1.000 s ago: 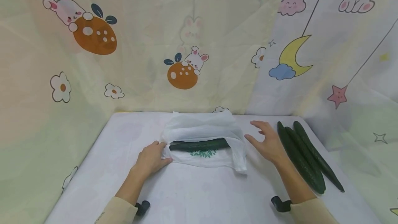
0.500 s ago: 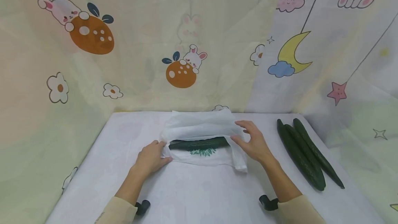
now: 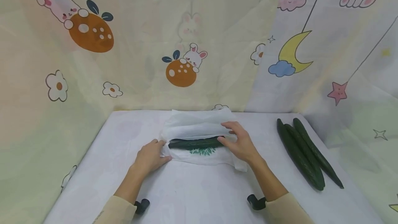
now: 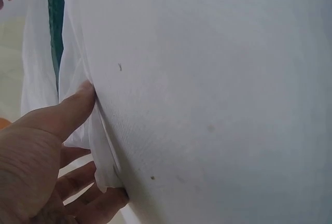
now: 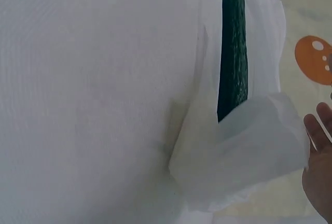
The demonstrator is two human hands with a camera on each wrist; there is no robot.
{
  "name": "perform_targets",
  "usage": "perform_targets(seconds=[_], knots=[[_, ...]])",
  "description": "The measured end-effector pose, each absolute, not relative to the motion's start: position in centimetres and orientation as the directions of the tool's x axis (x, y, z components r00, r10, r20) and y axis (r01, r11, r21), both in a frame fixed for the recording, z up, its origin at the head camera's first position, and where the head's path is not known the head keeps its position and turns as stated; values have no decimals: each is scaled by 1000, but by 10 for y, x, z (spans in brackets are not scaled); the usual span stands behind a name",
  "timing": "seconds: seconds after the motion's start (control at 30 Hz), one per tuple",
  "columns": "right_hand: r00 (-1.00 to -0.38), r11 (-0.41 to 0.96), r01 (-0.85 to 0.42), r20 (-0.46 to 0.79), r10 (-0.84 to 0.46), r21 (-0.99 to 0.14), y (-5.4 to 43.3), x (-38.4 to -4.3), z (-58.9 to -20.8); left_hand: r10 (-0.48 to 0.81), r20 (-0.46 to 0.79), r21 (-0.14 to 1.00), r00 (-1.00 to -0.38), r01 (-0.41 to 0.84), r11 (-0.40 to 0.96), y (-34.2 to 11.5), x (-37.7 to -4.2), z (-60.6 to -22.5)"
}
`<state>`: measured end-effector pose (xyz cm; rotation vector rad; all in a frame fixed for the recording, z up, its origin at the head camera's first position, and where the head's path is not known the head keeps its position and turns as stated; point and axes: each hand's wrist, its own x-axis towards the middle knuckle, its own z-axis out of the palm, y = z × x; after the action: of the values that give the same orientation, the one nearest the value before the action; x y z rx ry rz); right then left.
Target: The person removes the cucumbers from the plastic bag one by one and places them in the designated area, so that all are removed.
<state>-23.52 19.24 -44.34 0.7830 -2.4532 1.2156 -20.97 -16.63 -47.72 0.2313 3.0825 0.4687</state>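
Observation:
A white plastic bag (image 3: 199, 123) with a green leaf print lies at the middle of the table. Through its opening shows a dark green cucumber (image 3: 194, 143), its ends hidden by the bag. At the bag's left end, my left hand (image 3: 150, 156) holds the plastic; in the left wrist view the thumb (image 4: 78, 107) lies along one edge and the fingers curl on the other side. My right hand (image 3: 240, 143) hovers over the bag's right end, fingers parted and loosely bent, thumb by the cucumber's end. In the right wrist view this hand (image 5: 319, 172) appears beside the bag's raised flap.
Several more cucumbers (image 3: 301, 158) lie slanted at the right of the white table (image 3: 192, 193). Behind the table hangs a cloth backdrop (image 3: 140, 44) with cartoon prints. A black strap piece (image 3: 256, 202) sits at the right wrist, another (image 3: 142, 206) at the left.
My right hand has moved left, from beside the bag to over its right end. The left hand has stayed at the bag's left end.

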Motion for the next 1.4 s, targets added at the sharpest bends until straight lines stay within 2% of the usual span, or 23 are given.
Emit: perform_targets(seconds=[0.4,0.87,1.4], knots=[[-793,434,-604,447,-414,-669,167,-231,-455,146,15,300,-989,144,943,-167,-210,-478],[-777,432,-607,384,-498,-667,136,-231,-459,150,15,307,-988,148,940,-169,-209,-478],[-828,560,-537,270,-491,-631,132,-248,-472,132,4,307,-991,127,943,-166,-208,-476]])
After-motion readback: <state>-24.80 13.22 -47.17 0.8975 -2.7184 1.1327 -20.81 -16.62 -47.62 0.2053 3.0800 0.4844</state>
